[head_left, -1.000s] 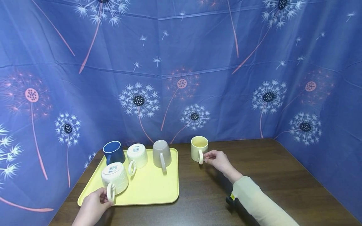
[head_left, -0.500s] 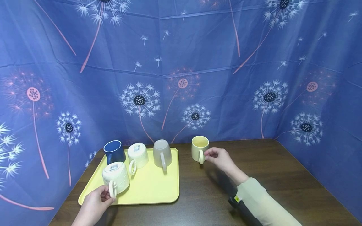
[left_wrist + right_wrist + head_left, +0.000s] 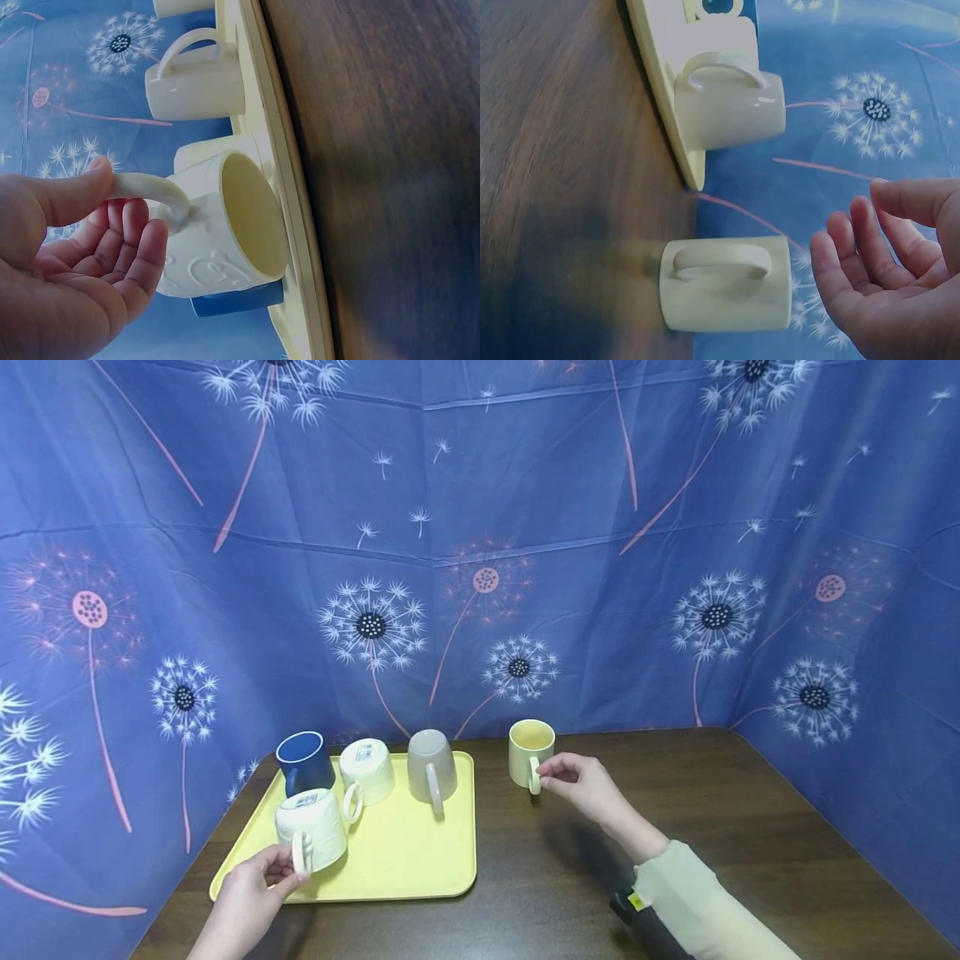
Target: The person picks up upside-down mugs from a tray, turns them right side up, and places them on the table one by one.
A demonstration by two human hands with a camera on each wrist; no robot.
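My left grip (image 3: 251, 889) is pinched on the handle (image 3: 300, 853) of the near white mug (image 3: 321, 828), thumb against fingers. The mug is inverted, above the near left part of the tray (image 3: 420, 864). Change noted: the handle has risen and the labelled base has turned away from the head view; the left wrist view shows into the mouth. Interpretation: my pinch now bears part or all of the mug's weight. Rim contact with the tray cannot be confirmed.

My right grip (image 3: 588, 785) has hold of nothing; its fingers are loosely bent, with a gap to the thumb. It remains beside the upright yellow mug (image 3: 519, 768), which stands on the surface (image 3: 750, 810) right of the tray. That mug shows no clear displacement, so I judge only the left side to be under load.
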